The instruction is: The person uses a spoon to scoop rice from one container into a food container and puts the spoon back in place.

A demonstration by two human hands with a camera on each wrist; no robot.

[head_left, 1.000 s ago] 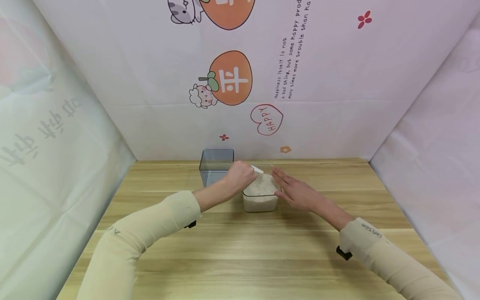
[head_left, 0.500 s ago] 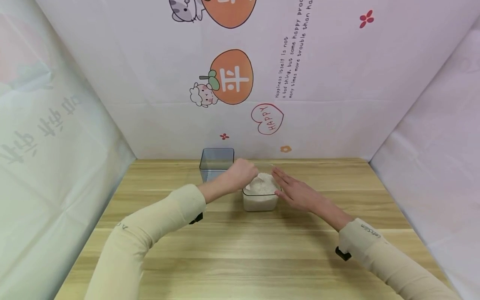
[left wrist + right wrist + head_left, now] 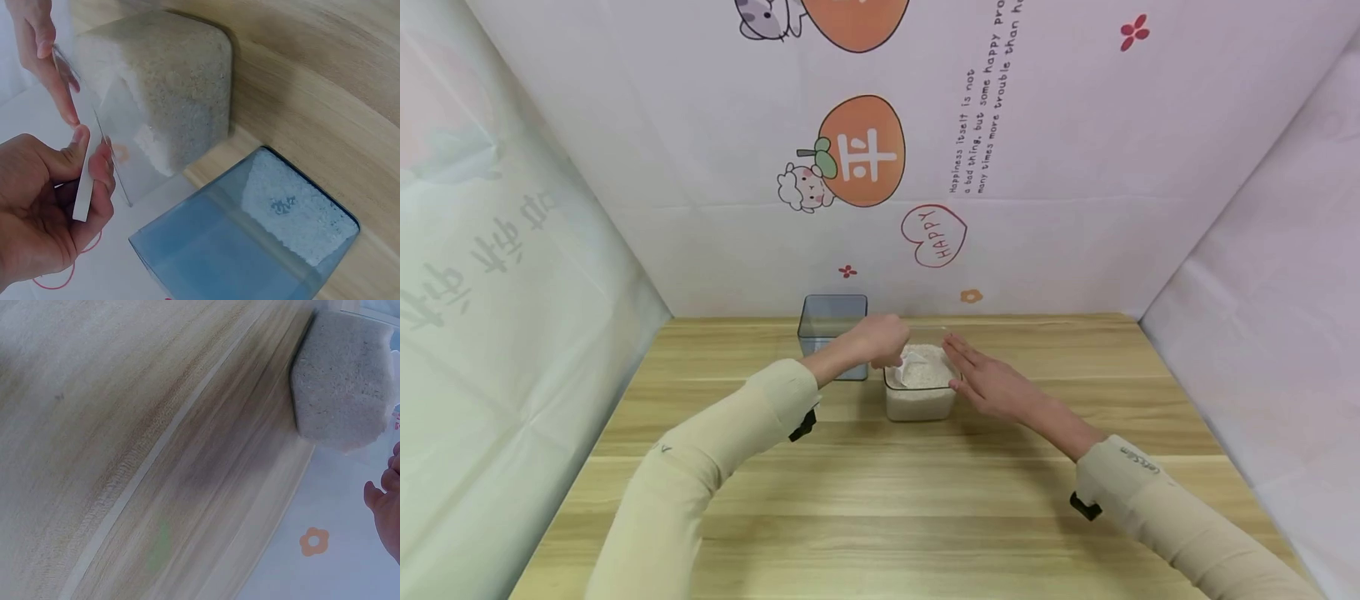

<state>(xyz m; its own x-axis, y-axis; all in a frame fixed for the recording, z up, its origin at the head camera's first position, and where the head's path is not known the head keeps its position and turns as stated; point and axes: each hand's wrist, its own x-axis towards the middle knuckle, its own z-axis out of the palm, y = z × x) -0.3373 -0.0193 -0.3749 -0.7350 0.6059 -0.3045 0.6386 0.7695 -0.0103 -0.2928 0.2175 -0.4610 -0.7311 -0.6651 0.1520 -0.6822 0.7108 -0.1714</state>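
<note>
My left hand [image 3: 883, 340] pinches the white handle of a scoop [image 3: 85, 178] between thumb and fingers. In the head view the scoop's white bowl lies at the rice surface, toward the left side of a clear container [image 3: 919, 408] filled with rice [image 3: 934, 368]. The fingers of my right hand [image 3: 996, 385] lie straight along that container's right rim. A blue-tinted clear container [image 3: 833, 312] stands just left of the rice container, partly behind my left hand. Through its wall, the left wrist view shows pale grains [image 3: 294, 206] at the bottom.
Both containers stand on a wood-grain table [image 3: 925, 517], near its back edge. A printed white cloth [image 3: 1037, 250] hangs right behind them, and more cloth walls flank the table on both sides.
The scoop has gone down into the rice and turned toward the container's left side. My left forearm has shifted right and slightly up in the head view. The right hand holds still.
</note>
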